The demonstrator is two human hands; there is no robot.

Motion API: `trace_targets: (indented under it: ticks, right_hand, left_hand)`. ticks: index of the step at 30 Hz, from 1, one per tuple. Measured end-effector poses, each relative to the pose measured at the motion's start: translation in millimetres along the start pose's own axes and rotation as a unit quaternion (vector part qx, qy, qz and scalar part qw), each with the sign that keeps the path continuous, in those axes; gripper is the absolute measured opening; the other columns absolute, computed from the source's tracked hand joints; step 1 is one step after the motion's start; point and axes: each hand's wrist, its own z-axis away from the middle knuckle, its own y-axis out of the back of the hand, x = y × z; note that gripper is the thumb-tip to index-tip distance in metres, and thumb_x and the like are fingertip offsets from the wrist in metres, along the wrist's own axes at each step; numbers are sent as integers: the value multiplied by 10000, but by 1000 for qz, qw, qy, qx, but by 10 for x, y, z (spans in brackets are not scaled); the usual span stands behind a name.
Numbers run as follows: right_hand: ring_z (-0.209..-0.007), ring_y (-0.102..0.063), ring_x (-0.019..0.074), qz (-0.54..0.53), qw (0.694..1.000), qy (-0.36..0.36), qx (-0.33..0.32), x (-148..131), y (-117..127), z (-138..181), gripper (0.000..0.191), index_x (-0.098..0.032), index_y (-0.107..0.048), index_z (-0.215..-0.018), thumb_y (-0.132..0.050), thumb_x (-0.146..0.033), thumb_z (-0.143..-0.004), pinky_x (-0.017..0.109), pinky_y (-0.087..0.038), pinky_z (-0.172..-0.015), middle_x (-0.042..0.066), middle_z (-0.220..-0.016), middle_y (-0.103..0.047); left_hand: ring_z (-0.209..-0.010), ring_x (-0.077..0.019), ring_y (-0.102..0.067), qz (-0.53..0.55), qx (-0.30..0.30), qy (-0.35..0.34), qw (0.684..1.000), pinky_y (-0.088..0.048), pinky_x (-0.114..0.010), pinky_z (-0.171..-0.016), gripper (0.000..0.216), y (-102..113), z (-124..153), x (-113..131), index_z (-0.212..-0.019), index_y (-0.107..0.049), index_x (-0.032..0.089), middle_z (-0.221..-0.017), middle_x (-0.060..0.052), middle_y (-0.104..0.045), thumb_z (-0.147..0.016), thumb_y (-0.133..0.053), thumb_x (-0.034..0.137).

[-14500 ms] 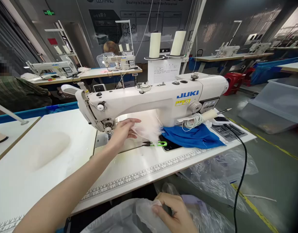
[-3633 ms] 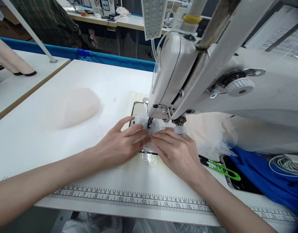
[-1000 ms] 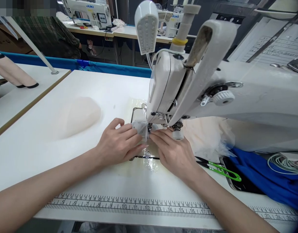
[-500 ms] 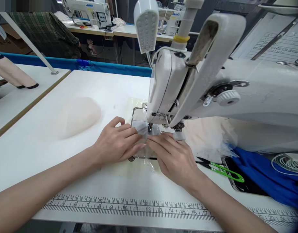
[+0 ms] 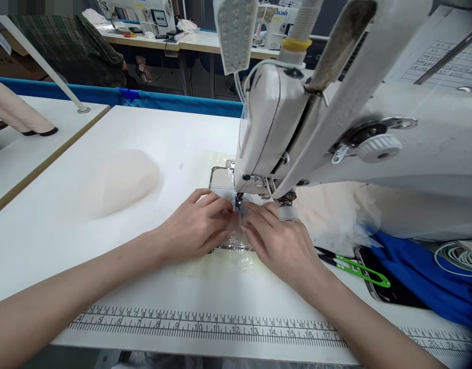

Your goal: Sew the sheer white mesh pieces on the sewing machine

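Note:
Just in front of the presser foot [image 5: 239, 199] of a white sewing machine [image 5: 266, 123], both hands are close together over the needle plate. Thin sheer fabric [image 5: 242, 217], hard to make out, lies between their fingertips. My left hand [image 5: 199, 223] comes in from the left, fingers curled and closed at the fabric's edge. From the right, my right hand [image 5: 280, 238] pinches and presses it down, fingers together, beside the foot. My fingers hide most of the fabric. A pale, rounded sheer piece [image 5: 124, 182] lies flat on the white table to the left.
Sheer fabric [image 5: 339, 210] is heaped under the machine arm. Green-handled thread snips [image 5: 364, 270] lie over a dark phone [image 5: 397, 296] near blue cloth [image 5: 416, 266]. A printed ruler [image 5: 236, 330] runs along the front edge. A person in plaid [image 5: 66, 51] is behind, left.
My left hand has shifted right, closer to the presser foot and my right hand. My right hand stays at the foot with its fingers slightly drawn in. The view has shifted slightly.

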Motion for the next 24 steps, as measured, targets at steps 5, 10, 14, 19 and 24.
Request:
trace_targets:
  ticks: [5,10,14,19,24]
  right_hand:
    - [-889,-640,231,55,998,0,5,30,-10,0,324,-88,-663,-1149,-458,-257,-963,348,-425,-841,83,-765,-752]
    - [-904,-647,227,76,997,11,3,43,-26,-2,295,-142,-717,-1089,-473,-255,-967,370,-400,-893,55,-744,-759]
    - [-888,-650,221,81,997,10,12,45,-34,0,282,-152,-730,-1066,-486,-246,-960,380,-390,-925,51,-794,-767]
    - [-876,-657,217,80,997,9,17,56,-42,8,278,-146,-730,-1065,-494,-244,-955,389,-378,-952,53,-820,-769]
    - [-895,-659,217,75,997,9,11,56,-44,14,280,-148,-730,-1063,-493,-256,-958,382,-401,-924,60,-848,-769]
  left_hand:
    - [-1195,-251,-549,-70,23,-21,997,-360,-446,-1087,399,-59,39,47,-1189,-641,135,-1217,-121,-642,-976,-443,408]
    - [-1203,-262,-582,-118,22,-38,992,-324,-488,-1147,484,-88,67,92,-1254,-600,94,-1267,-144,-631,-985,-417,452]
    - [-1189,-266,-597,-124,20,-39,991,-319,-514,-1155,494,-79,59,95,-1244,-607,89,-1259,-149,-634,-987,-404,459]
    - [-1191,-260,-596,-125,24,-41,991,-307,-518,-1164,502,-80,55,91,-1246,-605,88,-1251,-147,-638,-991,-389,463]
    - [-1188,-244,-599,-118,31,-35,992,-278,-510,-1179,489,-89,61,90,-1251,-602,110,-1242,-134,-648,-988,-397,467]
